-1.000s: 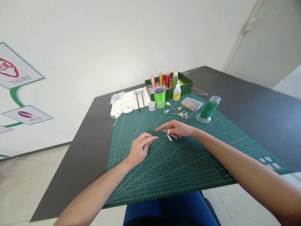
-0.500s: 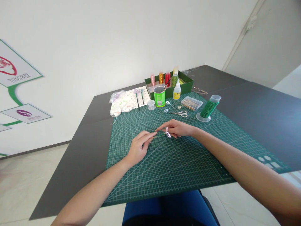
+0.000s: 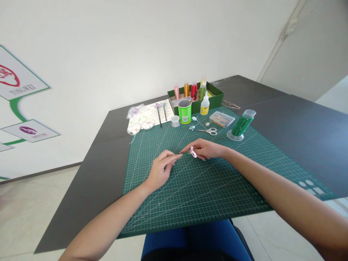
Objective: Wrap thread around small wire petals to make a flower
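My left hand (image 3: 161,169) is closed in a pinch over the cutting mat (image 3: 206,195), on the thin stem of a small pale pink flower (image 3: 193,152). The flower head points right, just in front of my right hand's curled fingers. My right hand (image 3: 204,148) reaches in from the right, its index finger stretched to meet my left fingertips. What its fingertips pinch is too small to make out. Beyond the hands lie white-handled scissors (image 3: 211,131) and small pale leaf-like pieces (image 3: 192,128). A spool of green thread (image 3: 243,125) stands to the right.
At the back are a green can (image 3: 185,113) with a brush, a glue bottle (image 3: 204,105), a clear case of sticks (image 3: 222,119) and a green box (image 3: 216,98) with colored spools. A small clear reel (image 3: 175,121) and white sheet (image 3: 167,105) lie left.
The flower has turned a little and shifted slightly left. My left fingertips have moved slightly right, up against my right index finger, covering more of the stem.
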